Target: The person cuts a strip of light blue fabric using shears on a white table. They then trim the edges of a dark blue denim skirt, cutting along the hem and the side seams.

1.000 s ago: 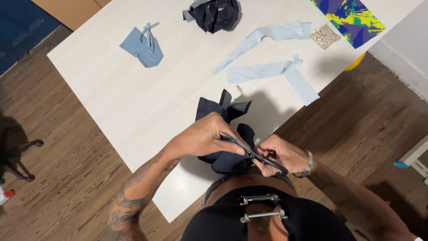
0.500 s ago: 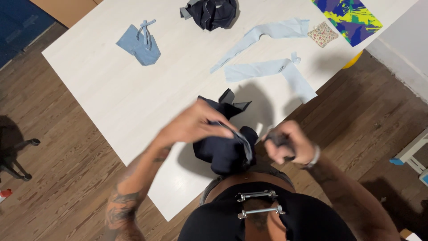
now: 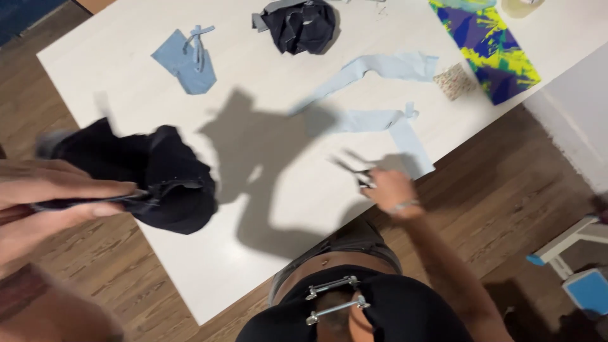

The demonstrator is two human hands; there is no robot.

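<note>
- The left hand [image 3: 44,196] is seen large and close to the camera at the left edge of the view; its fingers are pressed together, pinching an edge of the dark navy cloth [image 3: 158,183].
- The dark navy cloth is held bunched and lifted; it hangs over the near-left part of the white table [image 3: 253,215], and whether its lower part touches the tabletop cannot be told.
- The right hand [image 3: 387,190] is closed around the handles of a pair of scissors [image 3: 354,170], positioned over the near edge of the table, well apart from the dark cloth.
- The scissors are blurred; whether the blades are parted cannot be told.
- Just beyond the right hand, two long pale blue fabric strips [image 3: 380,69] are laid on the table, one behind the other.
- A light blue cut piece with ties [image 3: 187,60] is laid at the far-left part of the table.
- A crumpled black garment [image 3: 304,25] is placed at the far edge, to the right of the light blue piece.
- A brightly patterned blue, yellow and green sheet [image 3: 491,47] lies at the far-right corner, with a small patterned fabric square [image 3: 455,81] just beside it.
- The table stands on a wooden floor [image 3: 506,190].
</note>
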